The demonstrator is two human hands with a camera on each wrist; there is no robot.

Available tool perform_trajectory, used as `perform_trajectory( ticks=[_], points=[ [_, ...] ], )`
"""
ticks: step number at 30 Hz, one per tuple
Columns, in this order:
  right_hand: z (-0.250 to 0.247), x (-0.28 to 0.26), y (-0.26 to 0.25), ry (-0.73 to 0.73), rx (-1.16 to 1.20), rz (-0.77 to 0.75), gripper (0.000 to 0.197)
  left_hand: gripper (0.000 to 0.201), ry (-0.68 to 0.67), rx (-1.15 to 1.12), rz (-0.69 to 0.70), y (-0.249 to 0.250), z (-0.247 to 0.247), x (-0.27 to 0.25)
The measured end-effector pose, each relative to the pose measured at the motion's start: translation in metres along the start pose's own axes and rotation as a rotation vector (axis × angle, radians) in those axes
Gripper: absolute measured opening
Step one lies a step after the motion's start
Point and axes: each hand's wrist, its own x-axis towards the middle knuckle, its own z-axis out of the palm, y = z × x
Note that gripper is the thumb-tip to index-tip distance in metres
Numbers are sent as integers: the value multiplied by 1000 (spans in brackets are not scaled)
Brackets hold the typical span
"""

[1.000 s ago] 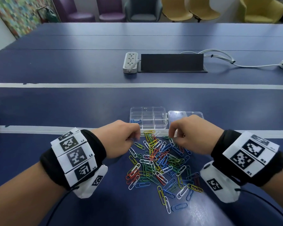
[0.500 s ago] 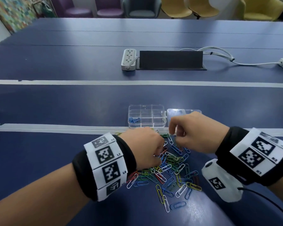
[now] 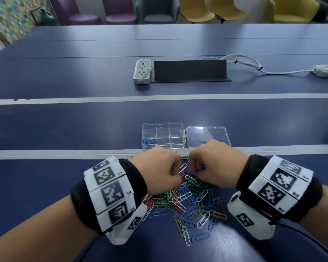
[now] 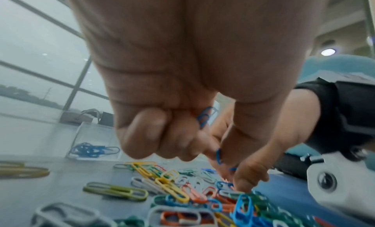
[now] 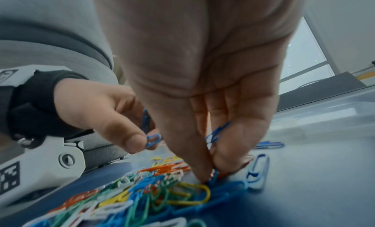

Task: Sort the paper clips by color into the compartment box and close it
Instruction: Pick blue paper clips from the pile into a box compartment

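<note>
- Now, nearest: finds the pile of paper clips [image 3: 187, 205] loose on the blue table [image 3: 64, 129], with red, green, yellow, white and blue mixed. Notes thin coated wire loops, smooth and light, overlapping and apt to snag.
- Records the left hand [image 3: 159, 167] brought in from the pile's left side within the last second, to stand just beside the right hand [image 3: 216, 161] over the far edge of the heap. Finds a narrow gap between the knuckles, no contact.
- Finds the left thumb and forefinger pinching a blue clip [image 4: 218, 156], with a second tucked inside the curled fingers.
- Finds the right fingertips [image 5: 202, 174] pressed down into the heap on a blue clip, with further blue clips [image 5: 217, 132] kept against the fingers above.
- Judges the gathering of blue to be under way, with both hands loaded and a trip to the box likely due.
- Beyond: notes the compartment box [image 3: 163, 125] unmoved, in clear rigid plastic with six cells. Finds sorted blue clips [image 3: 148, 141] in the near-left cell only.
- Notes the lid [image 3: 206, 137] lying open flat to the right. Rates closing as far off.
</note>
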Motion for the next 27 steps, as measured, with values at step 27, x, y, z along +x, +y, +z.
perform_trajectory(
  ticks=[27],
  points=[
    [-21,8,-31,-51,123,-80,25,33,249,56,-228,-61,-33,0]
  ],
)
